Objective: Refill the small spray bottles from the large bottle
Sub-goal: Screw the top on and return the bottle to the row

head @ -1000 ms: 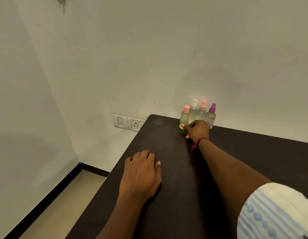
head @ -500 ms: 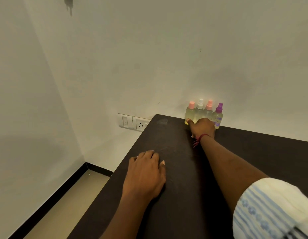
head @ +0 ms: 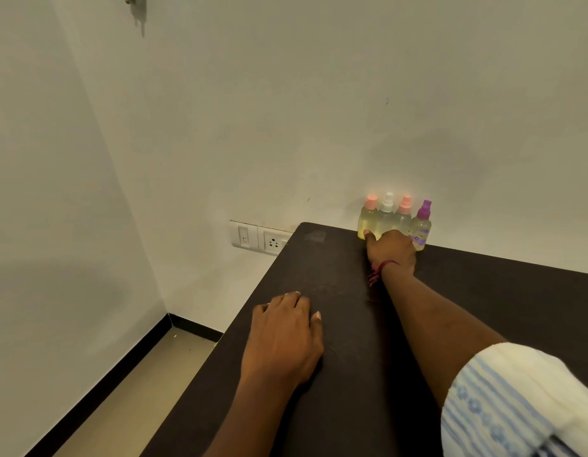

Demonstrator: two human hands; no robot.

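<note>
Our left hand [head: 282,338] lies flat on the bench [head: 352,407], fingers relaxed, likely bracing us while our right hand [head: 393,250] touches the bottles [head: 386,219], its grip hidden.

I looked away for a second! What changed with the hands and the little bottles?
The right hand slid forward and pushed the small spray bottles back toward the wall; the leftmost pink-capped bottle, which stood out in front, now lines up with the others. Nothing was picked up. The left hand stayed flat on the dark table, and all four bottles stayed upright.
</note>
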